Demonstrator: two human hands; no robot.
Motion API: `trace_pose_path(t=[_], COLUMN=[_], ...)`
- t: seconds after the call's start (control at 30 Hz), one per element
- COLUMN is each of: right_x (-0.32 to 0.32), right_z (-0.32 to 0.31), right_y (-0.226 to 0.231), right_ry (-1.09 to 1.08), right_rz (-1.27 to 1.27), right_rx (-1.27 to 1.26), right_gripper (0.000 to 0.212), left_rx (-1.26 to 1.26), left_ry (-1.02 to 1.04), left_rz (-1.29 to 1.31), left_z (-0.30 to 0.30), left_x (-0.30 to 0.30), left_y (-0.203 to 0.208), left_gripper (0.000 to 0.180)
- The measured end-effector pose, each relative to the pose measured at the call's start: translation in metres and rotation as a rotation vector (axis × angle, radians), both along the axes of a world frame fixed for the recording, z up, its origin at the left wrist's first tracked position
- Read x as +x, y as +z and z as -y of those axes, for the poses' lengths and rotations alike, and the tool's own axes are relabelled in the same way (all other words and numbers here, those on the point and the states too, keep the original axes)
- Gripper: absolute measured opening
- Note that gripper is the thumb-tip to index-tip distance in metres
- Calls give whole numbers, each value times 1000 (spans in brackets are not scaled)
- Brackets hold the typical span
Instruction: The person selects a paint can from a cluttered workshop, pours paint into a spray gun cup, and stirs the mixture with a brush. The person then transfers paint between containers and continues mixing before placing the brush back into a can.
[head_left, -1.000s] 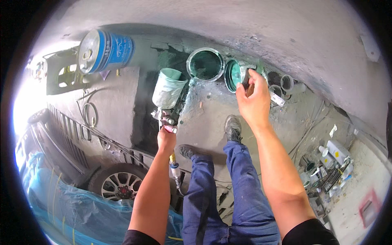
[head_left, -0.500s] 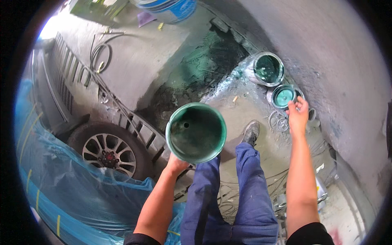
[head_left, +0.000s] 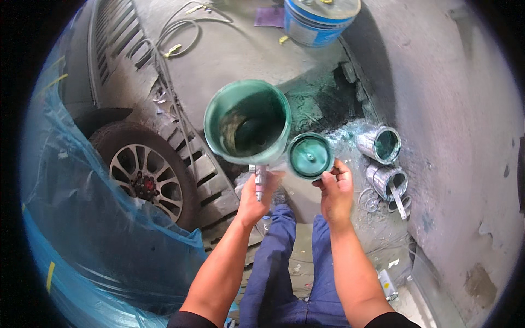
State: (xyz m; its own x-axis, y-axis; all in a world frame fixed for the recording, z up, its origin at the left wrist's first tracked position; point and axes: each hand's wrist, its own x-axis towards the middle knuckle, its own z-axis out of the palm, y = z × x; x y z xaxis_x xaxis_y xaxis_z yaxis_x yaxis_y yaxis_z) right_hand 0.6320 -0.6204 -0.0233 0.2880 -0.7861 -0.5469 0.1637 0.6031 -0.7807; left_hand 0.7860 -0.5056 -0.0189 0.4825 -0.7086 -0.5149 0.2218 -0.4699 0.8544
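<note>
My left hand (head_left: 257,199) is wrapped round the body of a paint spray gun (head_left: 260,183), whose metal fittings show below its cup. The wide, open-topped cup (head_left: 249,123) is coated green inside, with a dark hole at its bottom. In my right hand (head_left: 336,197), thumb and fingers pinch the lower right edge of a round green-stained lid (head_left: 310,156). That lid is held close to the cup's right side, its wet-looking green face turned up. Whether lid and cup touch, I cannot tell.
Two metal cans stand by the wall at right: one with green paint (head_left: 386,145), another with a stir stick (head_left: 398,199). A blue-and-white bucket (head_left: 317,22) stands at the back. On the left are a wheel (head_left: 146,183), blue plastic sheeting (head_left: 109,257) and a hose (head_left: 180,35).
My right hand has lifted the lid off the can by the wall and brought it left beside the cup. The cup has tilted, exposing the gun beneath it. The view has shifted.
</note>
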Motion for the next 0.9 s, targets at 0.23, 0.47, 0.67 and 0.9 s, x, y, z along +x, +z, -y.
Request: trace_pose_path(t=[0.23, 0.47, 0.67, 0.9], right_x=[52, 54, 53, 46], right_z=[-9, 100, 256, 355], right_y=[-16, -82, -113, -163], right_ry=[245, 472, 623, 559], right_rz=[107, 71, -199, -173], right_rx=[59, -87, -239, 97], right_gripper=[50, 58, 66, 54], left_rx=[120, 159, 314, 389], left_ry=[262, 410, 631, 617], left_rz=[85, 209, 98, 96], left_z=[-3, -10, 10, 39], left_x=[32, 51, 40, 12], left_y=[-14, -40, -77, -112], left_gripper=[26, 22, 26, 26])
